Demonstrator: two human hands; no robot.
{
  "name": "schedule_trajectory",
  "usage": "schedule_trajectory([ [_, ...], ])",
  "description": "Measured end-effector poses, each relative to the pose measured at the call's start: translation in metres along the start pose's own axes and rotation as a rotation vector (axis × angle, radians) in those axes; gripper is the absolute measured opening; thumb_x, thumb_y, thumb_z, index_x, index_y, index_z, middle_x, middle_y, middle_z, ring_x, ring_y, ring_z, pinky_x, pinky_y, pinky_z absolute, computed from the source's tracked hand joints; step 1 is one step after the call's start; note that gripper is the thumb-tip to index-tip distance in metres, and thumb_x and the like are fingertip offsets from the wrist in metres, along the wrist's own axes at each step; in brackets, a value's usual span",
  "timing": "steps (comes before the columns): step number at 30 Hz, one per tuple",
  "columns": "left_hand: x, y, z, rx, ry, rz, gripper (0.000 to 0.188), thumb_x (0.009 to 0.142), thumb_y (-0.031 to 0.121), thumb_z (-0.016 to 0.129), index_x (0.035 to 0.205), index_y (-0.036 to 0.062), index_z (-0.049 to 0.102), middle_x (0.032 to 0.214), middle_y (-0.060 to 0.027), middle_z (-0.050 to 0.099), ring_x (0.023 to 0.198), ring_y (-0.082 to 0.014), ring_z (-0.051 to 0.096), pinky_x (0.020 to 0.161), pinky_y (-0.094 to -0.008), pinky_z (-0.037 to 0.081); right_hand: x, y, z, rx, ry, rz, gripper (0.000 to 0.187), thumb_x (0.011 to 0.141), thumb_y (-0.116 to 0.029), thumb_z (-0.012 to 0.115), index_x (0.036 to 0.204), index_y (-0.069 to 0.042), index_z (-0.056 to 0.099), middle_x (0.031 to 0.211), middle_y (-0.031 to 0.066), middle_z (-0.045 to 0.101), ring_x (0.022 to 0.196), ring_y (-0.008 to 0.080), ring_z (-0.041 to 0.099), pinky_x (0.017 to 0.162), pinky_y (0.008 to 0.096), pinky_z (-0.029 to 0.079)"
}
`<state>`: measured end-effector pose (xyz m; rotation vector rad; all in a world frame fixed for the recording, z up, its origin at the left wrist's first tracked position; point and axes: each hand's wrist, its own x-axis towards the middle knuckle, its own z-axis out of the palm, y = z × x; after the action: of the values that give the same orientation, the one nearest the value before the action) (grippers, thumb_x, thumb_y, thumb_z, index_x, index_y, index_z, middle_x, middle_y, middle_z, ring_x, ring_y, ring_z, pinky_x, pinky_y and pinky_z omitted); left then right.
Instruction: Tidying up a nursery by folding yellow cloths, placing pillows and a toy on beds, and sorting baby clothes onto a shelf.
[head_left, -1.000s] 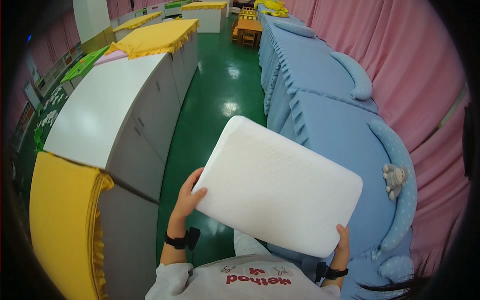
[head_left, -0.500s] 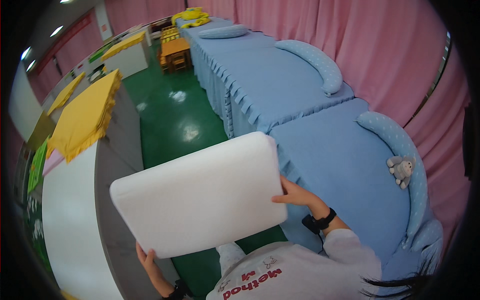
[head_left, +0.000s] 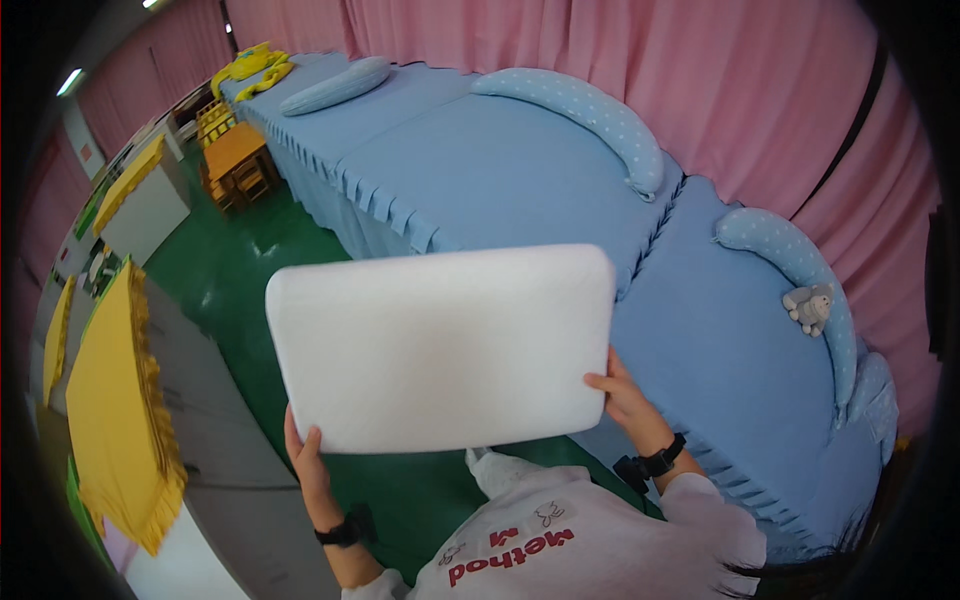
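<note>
Between my two hands I hold a white rectangular pillow [head_left: 445,345], raised in front of me over the green floor. My left hand [head_left: 305,458] grips its lower left corner, with the thumb on the near face. On the right short edge, my right hand [head_left: 617,393] is closed with its thumb over the front and the other fingers behind, mostly hidden. To the right of the pillow lies a bed covered in blue cloth [head_left: 720,350]. A grey plush toy [head_left: 808,308] rests there against a curved blue bolster [head_left: 775,240].
Another curved bolster [head_left: 590,110] and a long blue cushion [head_left: 335,86] lie farther along the blue-covered row, with a yellow plush item [head_left: 255,65] at its far end. A wooden table [head_left: 235,150] stands far left. Cabinets with yellow cloths [head_left: 115,400] line the left side. Pink curtains [head_left: 720,90] hang behind.
My view has turned right toward the blue beds. The pillow has levelled from its tilt, its left side swinging up, and both hands still hold it.
</note>
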<state>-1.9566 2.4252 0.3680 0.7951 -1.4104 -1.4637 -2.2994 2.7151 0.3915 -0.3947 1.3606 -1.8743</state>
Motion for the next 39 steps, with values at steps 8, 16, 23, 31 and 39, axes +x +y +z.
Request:
schedule_trajectory([
  [8,0.270,-0.014,0.107,0.047,-0.387,0.089,0.062,0.078,0.004,0.054,0.133,-0.0045,0.026,0.132,-0.0142,0.037,0.119,-0.0211,0.037,0.101,-0.0325,0.025,0.159,-0.035,-0.009,-0.576,0.255,-0.281,0.057,0.076,-0.015,0.064,0.125,0.000,0.039,0.113,0.0103,0.053,0.100,0.0186,0.052,0.085,0.0305,0.042],
  [16,0.481,-0.015,0.171,0.434,-0.670,0.214,0.060,0.078,0.012,0.057,0.133,0.0030,0.033,0.123,-0.0114,0.048,0.106,-0.0183,0.046,0.079,-0.0297,0.040,0.263,-0.121,0.081,-1.007,0.586,-0.292,0.054,0.076,-0.016,0.063,0.124,-0.002,0.041,0.090,0.0127,0.059,0.071,0.0164,0.055,0.066,0.0277,0.043],
  [23,0.652,-0.039,0.250,0.419,-0.889,0.467,0.062,0.075,0.011,0.062,0.130,0.0013,0.036,0.109,-0.0124,0.055,0.091,-0.0161,0.051,0.067,-0.0256,0.041,0.352,-0.141,0.126,-1.100,0.843,-0.433,0.060,0.081,-0.014,0.057,0.134,-0.007,0.029,0.098,0.0180,0.058,0.065,0.0153,0.053,0.064,0.0263,0.043],
  [31,0.788,-0.008,0.343,0.205,-1.065,0.448,0.060,0.077,0.012,0.059,0.131,0.0020,0.036,0.114,-0.0098,0.054,0.094,-0.0150,0.051,0.067,-0.0235,0.039,0.404,-0.201,0.187,-0.873,0.921,-0.569,0.062,0.082,-0.009,0.055,0.136,-0.007,0.025,0.109,0.0096,0.054,0.072,0.0090,0.044,0.068,0.0223,0.040],
  [39,0.816,-0.048,0.463,0.033,-1.324,0.352,0.066,0.077,0.008,0.057,0.136,0.0060,0.028,0.129,-0.0092,0.041,0.104,-0.0187,0.046,0.087,-0.0308,0.040,0.478,-0.213,0.083,-0.994,0.980,-0.598,0.061,0.074,-0.006,0.057,0.129,-0.004,0.031,0.113,0.0086,0.052,0.075,0.0105,0.044,0.070,0.0223,0.039],
])
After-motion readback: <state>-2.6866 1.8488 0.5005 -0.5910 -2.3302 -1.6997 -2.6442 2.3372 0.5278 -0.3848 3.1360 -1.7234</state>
